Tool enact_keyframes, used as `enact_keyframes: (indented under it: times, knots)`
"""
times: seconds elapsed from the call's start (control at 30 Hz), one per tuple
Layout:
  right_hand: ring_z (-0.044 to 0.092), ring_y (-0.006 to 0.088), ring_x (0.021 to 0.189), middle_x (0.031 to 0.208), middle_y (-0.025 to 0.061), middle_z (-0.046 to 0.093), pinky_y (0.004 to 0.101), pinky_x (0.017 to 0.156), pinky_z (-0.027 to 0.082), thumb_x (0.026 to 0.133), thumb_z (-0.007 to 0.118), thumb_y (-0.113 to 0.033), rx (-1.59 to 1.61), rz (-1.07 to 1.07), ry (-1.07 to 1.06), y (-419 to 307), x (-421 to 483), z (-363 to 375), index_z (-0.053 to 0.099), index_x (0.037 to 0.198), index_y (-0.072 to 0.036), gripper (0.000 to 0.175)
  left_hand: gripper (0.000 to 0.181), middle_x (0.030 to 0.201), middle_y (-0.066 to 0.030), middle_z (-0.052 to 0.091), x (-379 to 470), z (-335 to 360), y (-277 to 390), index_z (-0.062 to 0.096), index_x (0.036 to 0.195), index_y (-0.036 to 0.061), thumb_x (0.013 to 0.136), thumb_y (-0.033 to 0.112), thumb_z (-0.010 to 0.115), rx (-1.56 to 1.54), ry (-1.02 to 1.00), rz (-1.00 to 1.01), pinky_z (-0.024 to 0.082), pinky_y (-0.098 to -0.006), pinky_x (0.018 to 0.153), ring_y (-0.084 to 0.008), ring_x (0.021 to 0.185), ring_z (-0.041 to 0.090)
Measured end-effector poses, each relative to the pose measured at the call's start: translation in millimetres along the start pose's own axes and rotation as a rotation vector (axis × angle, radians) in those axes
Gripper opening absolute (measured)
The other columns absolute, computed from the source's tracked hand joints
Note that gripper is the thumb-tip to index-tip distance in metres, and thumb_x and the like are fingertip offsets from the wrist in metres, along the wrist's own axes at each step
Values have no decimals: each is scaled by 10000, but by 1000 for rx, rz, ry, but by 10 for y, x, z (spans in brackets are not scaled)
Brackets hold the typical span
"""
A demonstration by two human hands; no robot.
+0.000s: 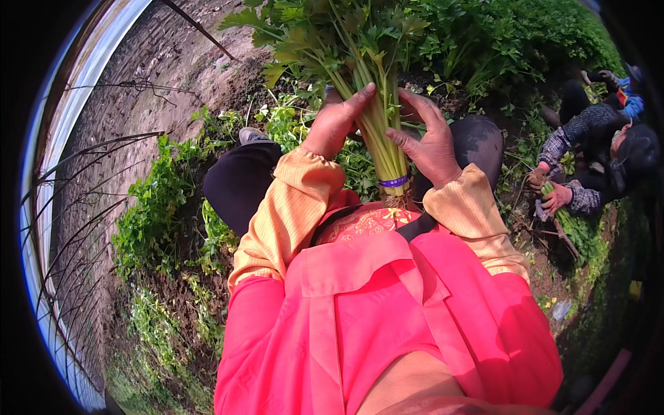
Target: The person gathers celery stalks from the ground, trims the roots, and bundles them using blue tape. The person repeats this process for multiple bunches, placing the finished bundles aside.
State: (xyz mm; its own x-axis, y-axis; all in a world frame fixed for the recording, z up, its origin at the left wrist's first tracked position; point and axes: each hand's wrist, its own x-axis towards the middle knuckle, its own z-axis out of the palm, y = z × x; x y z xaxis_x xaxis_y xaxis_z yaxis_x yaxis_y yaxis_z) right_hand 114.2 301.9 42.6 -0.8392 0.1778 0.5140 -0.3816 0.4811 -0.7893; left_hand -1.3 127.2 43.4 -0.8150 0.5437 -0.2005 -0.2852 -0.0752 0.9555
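A bunch of celery [381, 135] rises from my lap, its leafy tops pointing away from me. A purple band [394, 182] bearing writing rings the stalks low down, just above the brown roots [402, 199]. My left hand [336, 120] holds the bunch from the left, thumb lying across the front of the stalks and fingers mostly hidden behind. From the right, my right hand [430, 142] cups the stalks a little lower, its thumb against their front edge and its fingertips partly behind them. The root end is close to my red patterned apron [358, 225].
Dense celery plants [498, 39] grow ahead. Loose celery greens [150, 212] lie on the soil at left, near thin bent rods [98, 150] and a pale plastic sheet edge [85, 98]. At right, a co-worker [596, 124] crouches, hands gripping green stalks [548, 189].
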Motion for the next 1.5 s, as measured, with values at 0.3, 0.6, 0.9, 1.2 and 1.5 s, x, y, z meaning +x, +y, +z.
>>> enact_keyframes:
  times: [0.3, 0.6, 0.9, 1.2, 1.5]
  knots:
    - [617, 152, 871, 995, 47, 635, 285, 785, 515, 885, 817, -105, -69, 110, -13, -99, 120, 110, 698, 1046, -12, 221, 667, 986, -114, 713, -51, -43, -109, 580, 1277, 4, 937, 561, 718, -61, 10, 2, 595, -374, 682, -226, 847, 722]
    - [589, 119, 836, 973, 58, 676, 267, 785, 488, 912, 754, -46, -30, 123, -59, -112, 40, 5, 652, 937, 13, 120, 609, 1066, -130, 738, -72, -152, -172, 620, 1276, 17, 972, 541, 680, -98, -28, -65, 585, -385, 842, -222, 922, 728]
    - [599, 71, 914, 1193, 98, 659, 243, 858, 497, 1011, 683, -87, 564, 360, -164, 109, -113, 21, 549, 1108, -13, 181, 573, 1063, -107, 738, -94, -179, -281, 623, 1249, 28, 987, 536, 665, -126, -27, -62, 603, -355, 711, -215, 857, 742]
    - [622, 61, 864, 975, 29, 661, 233, 757, 526, 987, 672, -24, 96, 389, -232, -29, -73, 127, 595, 1173, 6, 204, 643, 1009, -63, 717, -194, -84, -261, 624, 1266, 34, 856, 489, 821, 212, -108, 155, 564, -313, 698, -165, 830, 695]
    - [611, 56, 924, 1037, 21, 680, 236, 814, 513, 1001, 697, -63, 183, 450, -55, 151, -173, 135, 620, 1166, 7, 196, 557, 940, -52, 720, -209, -83, -279, 631, 1258, 50, 881, 420, 806, 149, -60, 50, 535, -286, 622, -146, 754, 688]
